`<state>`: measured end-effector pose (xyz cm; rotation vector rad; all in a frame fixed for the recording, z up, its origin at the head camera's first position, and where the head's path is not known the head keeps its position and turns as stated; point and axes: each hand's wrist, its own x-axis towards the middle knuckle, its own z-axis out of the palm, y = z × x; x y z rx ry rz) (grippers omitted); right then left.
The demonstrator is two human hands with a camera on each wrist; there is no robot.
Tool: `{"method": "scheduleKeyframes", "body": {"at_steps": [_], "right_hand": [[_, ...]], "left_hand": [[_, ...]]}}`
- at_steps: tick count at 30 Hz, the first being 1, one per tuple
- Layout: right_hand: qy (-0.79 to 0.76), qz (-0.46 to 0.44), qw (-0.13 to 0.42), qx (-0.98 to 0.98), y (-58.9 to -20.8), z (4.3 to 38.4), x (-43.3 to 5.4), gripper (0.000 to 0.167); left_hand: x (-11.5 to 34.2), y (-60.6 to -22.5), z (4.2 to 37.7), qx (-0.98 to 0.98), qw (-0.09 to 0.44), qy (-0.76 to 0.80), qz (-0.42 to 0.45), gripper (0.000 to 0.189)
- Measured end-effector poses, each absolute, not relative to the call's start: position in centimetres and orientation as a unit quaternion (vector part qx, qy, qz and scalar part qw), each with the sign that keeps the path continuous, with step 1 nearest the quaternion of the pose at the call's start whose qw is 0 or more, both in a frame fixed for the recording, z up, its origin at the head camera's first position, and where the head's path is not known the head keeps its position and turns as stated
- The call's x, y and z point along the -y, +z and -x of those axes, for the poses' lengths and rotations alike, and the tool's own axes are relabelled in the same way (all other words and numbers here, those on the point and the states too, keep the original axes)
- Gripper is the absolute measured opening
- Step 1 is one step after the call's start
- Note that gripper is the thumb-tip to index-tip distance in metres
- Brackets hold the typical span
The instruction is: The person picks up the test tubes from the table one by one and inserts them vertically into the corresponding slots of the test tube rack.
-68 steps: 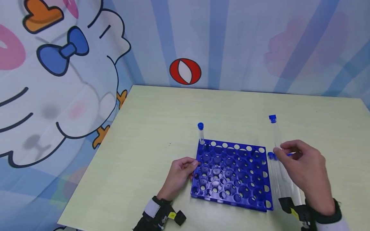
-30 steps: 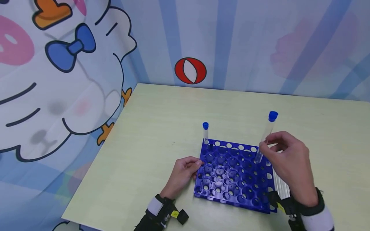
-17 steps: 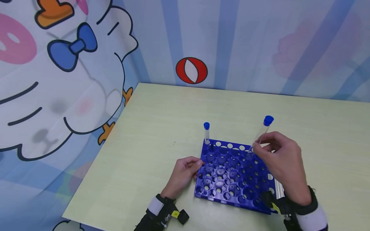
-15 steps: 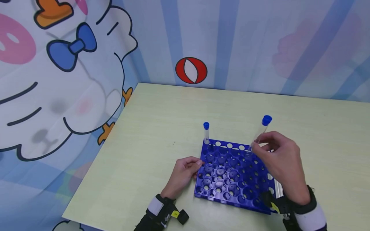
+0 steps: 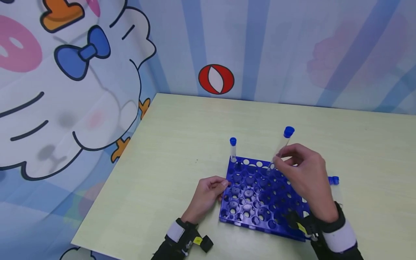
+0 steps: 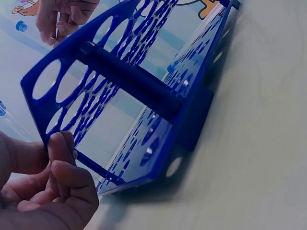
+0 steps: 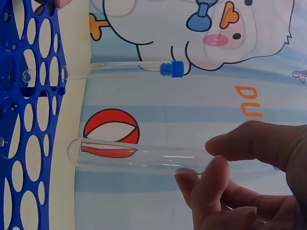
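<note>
Bench (image 5: pixel 175 133): pale, wood-toned top with a straight rear edge at the back wall (image 5: pixel 279 57). Back wall: light blue, with darker blue stripes. A red ball graphic (image 5: pixel 216 79) with a white center panel is located just above the bench's rear edge; a faint pink patch (image 5: pixel 344 54) is located at upper right. Side wall (image 5: pixel 35 206), left: large white cartoon figure (image 5: pixel 97 86) with dark outlines. A blue bow (image 5: pixel 87 52) sits beneath an orange shape (image 5: pixel 61 16), right of a pink oval (image 5: pixel 29 47). Two smaller orange shapes (image 5: pixel 120 149) border the bench's left edge. The right wrist view also shows orange lettering (image 7: pixel 248 100).
</note>
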<state>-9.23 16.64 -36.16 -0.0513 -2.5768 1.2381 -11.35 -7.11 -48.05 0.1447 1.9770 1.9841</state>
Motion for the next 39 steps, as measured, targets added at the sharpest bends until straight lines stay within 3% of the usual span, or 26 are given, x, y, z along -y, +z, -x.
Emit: {"method": "scheduleKeyframes", "body": {"at_steps": [15,39], "right_hand": [[0.438,-0.019,0.159,0.885,-35.7,10.7,-14.9,0.015],[0.443,-0.023,0.142,0.885,-36.8,13.3,-12.4,0.018]], "left_hand": [[7.1,-48.1,11.4,-0.689,0.172,0.702,-0.052,0.023],[7.3,-45.8,10.9,-0.684,0.182,0.704,-0.056,0.021]]}}
